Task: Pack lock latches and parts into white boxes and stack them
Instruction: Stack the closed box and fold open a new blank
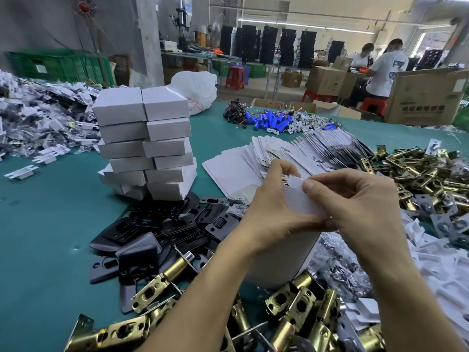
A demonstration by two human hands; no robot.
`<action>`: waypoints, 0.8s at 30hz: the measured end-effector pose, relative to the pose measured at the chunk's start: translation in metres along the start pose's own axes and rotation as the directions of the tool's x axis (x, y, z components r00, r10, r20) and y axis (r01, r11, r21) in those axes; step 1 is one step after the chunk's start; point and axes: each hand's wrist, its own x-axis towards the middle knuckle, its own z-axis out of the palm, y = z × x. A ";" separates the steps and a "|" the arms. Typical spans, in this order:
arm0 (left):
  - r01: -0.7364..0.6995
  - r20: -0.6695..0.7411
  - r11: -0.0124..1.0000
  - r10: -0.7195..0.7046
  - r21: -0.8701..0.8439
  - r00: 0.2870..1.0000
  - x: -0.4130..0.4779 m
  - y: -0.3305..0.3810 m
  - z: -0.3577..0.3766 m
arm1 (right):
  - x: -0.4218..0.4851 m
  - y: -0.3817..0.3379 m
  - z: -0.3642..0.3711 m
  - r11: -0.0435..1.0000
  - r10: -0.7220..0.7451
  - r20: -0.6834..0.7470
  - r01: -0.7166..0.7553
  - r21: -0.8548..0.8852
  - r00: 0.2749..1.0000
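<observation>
Both my hands hold one white box (281,252) upright above the table's near middle. My left hand (272,210) grips its left side, thumb and fingers at the top edge. My right hand (355,201) pinches the box's top flap, thumb on the flap's tip. What is inside the box is hidden. A tall double stack of closed white boxes (146,141) stands to the left. Brass lock latches (291,308) lie in front of me, and more brass latches (416,171) are heaped at the right. Black strike plates (157,232) lie below the stack.
Flat unfolded white cartons (284,153) fan out behind my hands on the green table (45,224). Bagged small parts (38,120) are piled at far left, white plastic inserts (441,270) at right, blue batteries (269,120) at the back. Two people sit by cardboard cartons (426,97) beyond.
</observation>
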 end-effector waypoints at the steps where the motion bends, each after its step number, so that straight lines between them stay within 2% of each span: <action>1: -0.004 0.006 1.000 0.005 -0.009 1.000 0.000 0.000 0.000 | 0.000 -0.001 0.000 0.999 -0.019 0.005 0.019 -0.028 1.000; 4: -0.008 0.009 1.000 0.008 -0.001 1.000 0.000 0.001 0.001 | 0.000 -0.002 -0.001 0.992 -0.083 0.009 0.083 -0.090 0.997; 7: -0.027 0.007 0.999 0.027 0.038 1.000 -0.001 0.003 0.003 | 0.000 -0.001 0.003 0.973 -0.157 -0.045 0.147 -0.179 0.987; 10: -0.047 0.011 0.997 0.046 0.057 0.999 -0.001 0.003 0.003 | 0.001 -0.001 0.004 0.967 -0.183 -0.057 0.169 -0.189 0.981; 13: -0.052 0.029 0.997 0.050 0.065 0.998 -0.001 0.002 0.003 | 0.002 0.000 0.002 0.971 -0.168 -0.008 0.164 -0.175 0.986; 20: -0.060 -0.028 0.998 0.061 0.026 0.998 0.000 0.002 0.001 | 0.001 -0.002 -0.001 0.990 -0.071 0.142 0.087 -0.108 0.987; 22: -0.059 -0.010 0.998 0.059 0.014 0.998 0.001 0.002 0.003 | 0.000 -0.002 -0.001 0.994 -0.047 0.134 0.060 -0.092 0.990; 24: -0.069 0.020 0.997 0.068 0.026 0.997 0.001 0.005 0.005 | 0.001 -0.001 0.002 0.996 -0.039 0.059 0.044 -0.082 0.997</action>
